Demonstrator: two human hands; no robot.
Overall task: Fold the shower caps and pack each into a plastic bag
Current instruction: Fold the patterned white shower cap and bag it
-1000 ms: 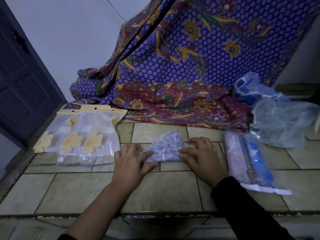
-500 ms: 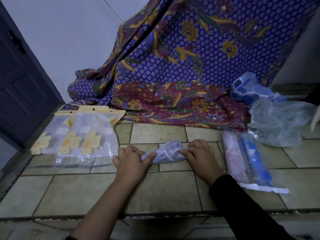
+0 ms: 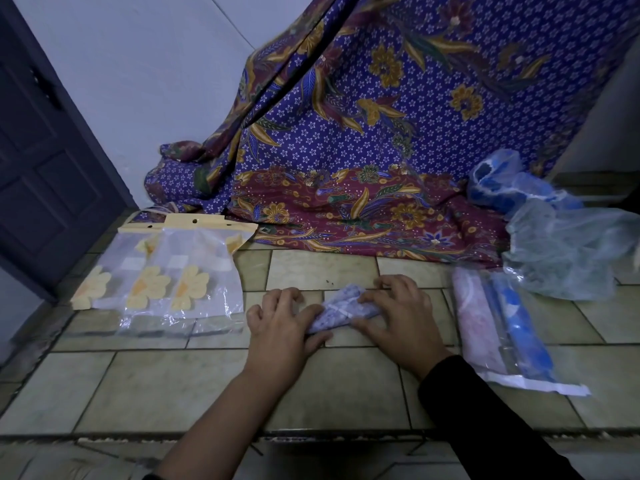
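Your L hand (image 3: 280, 327) and R hand (image 3: 398, 313) sit palms down on the tiled floor (image 3: 173, 386), forearms angling inward. Both hands' fingers curl, pinching the folded lilac shower cap (image 3: 341, 310) btwn them, centre front. Flower-print bags (image 3: 166, 282) lie just left.

Your shower cap (image 3: 341, 308) is thin, crinkled plastic. The plastic bags (image 3: 180, 289) at left are clear and glossy. The floor tiles (image 3: 166, 386) look matt; the far drape (image 3: 381, 150) is printed cloth.
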